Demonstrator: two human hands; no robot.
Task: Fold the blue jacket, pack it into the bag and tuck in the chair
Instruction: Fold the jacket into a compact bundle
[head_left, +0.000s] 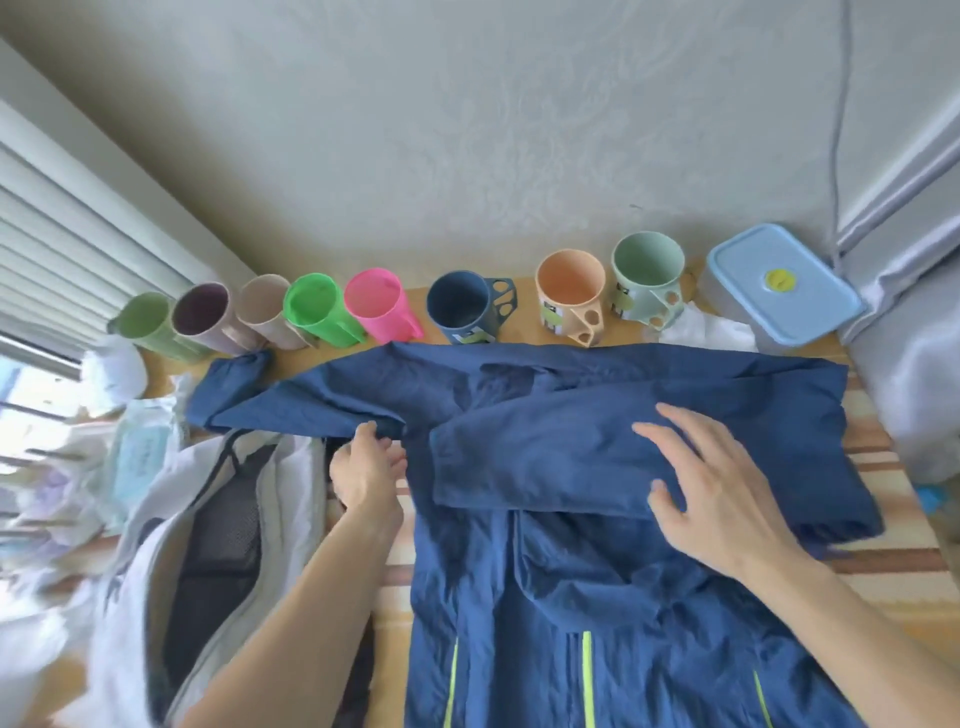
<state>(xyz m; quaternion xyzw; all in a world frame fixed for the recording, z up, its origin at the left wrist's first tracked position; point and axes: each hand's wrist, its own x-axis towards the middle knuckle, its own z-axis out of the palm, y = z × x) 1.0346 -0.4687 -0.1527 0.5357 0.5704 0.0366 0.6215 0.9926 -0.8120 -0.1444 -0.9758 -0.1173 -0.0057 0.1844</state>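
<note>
The blue jacket (545, 571) lies spread on the table, its yellow-green zips toward me. One sleeve is folded across the chest. My right hand (711, 483) rests flat on that folded sleeve, fingers spread. The other sleeve (291, 400) stretches out to the left. My left hand (366, 467) pinches the lower edge of this left sleeve near the shoulder. A grey bag (208, 545) with a dark mesh lining lies unzipped at the left, beside the jacket. No chair is in view.
A row of coloured cups (462, 304) lines the table's far edge along the wall. A lidded blue box (779, 283) stands at the back right. White plastic bags (111, 374) and packets crowd the left. A striped mat (883, 545) lies under the jacket.
</note>
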